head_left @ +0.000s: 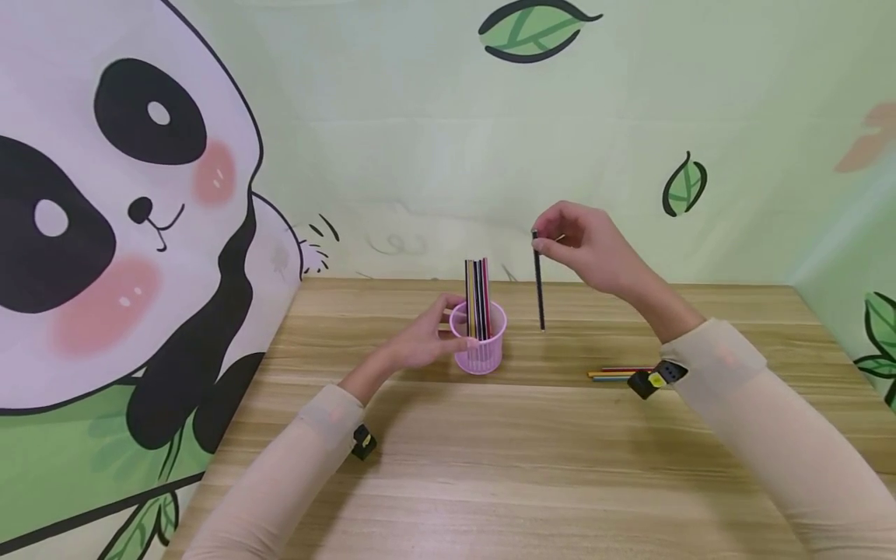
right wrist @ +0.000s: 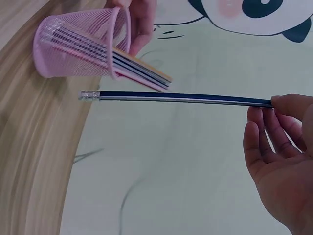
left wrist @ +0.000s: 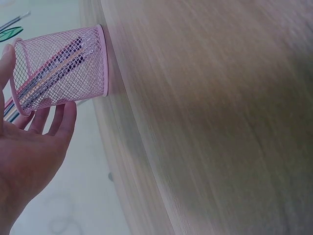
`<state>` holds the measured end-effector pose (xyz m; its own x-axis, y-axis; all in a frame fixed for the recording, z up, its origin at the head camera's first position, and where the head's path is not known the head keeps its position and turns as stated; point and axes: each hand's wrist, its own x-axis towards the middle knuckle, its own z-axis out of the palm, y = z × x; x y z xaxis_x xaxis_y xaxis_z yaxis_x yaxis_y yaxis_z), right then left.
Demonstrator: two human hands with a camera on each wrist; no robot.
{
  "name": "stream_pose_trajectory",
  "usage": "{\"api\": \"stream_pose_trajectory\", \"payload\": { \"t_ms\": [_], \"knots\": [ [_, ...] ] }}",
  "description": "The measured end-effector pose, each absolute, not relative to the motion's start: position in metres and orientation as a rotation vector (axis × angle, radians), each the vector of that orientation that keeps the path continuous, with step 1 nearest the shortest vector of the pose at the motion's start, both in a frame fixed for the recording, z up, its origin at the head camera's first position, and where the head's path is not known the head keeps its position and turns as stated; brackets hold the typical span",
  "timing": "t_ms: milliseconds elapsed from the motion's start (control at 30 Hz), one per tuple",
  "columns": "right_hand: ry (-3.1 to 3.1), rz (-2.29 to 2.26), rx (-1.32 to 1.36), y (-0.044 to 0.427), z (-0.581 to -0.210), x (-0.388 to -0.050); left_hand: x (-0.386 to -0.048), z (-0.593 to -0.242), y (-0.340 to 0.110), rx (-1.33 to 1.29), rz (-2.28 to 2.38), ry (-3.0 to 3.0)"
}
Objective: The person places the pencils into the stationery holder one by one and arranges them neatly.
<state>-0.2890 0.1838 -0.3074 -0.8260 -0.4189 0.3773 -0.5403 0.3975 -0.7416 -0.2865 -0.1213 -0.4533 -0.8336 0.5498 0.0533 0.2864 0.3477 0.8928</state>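
Observation:
A pink mesh pencil cup [head_left: 488, 357] stands upright on the wooden table, with several pencils [head_left: 478, 299] leaning inside it. My left hand [head_left: 422, 336] holds the cup from the left near its rim, thumb in front and fingers behind; the left wrist view shows the mesh cup [left wrist: 73, 73] between them. To the right of the cup and above the table, my right hand [head_left: 586, 245] pinches a dark striped pencil [head_left: 539, 288] by its upper end. That pencil hangs almost upright, its eraser end [right wrist: 89, 95] downward, apart from the cup.
A few coloured pencils [head_left: 607, 375] lie on the table [head_left: 490, 467] at the right, partly hidden by my right wrist camera [head_left: 656, 379]. Behind the table rises a green wall covering [head_left: 392, 155] with a painted panda and leaves.

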Motion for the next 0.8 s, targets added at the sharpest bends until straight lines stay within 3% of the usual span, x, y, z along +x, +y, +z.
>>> {"api": "stream_pose_trajectory", "payload": {
  "t_ms": [400, 800],
  "knots": [
    [-2.369, 1.555, 0.879, 0.161, -0.298, -0.295, -0.286, -0.453, -0.122, 0.727, 1.481, 2.348],
    [-2.422, 1.624, 0.877, 0.143, -0.32, -0.301, -0.283, -0.453, -0.121, 0.726, 1.506, 2.341]
  ]
}}
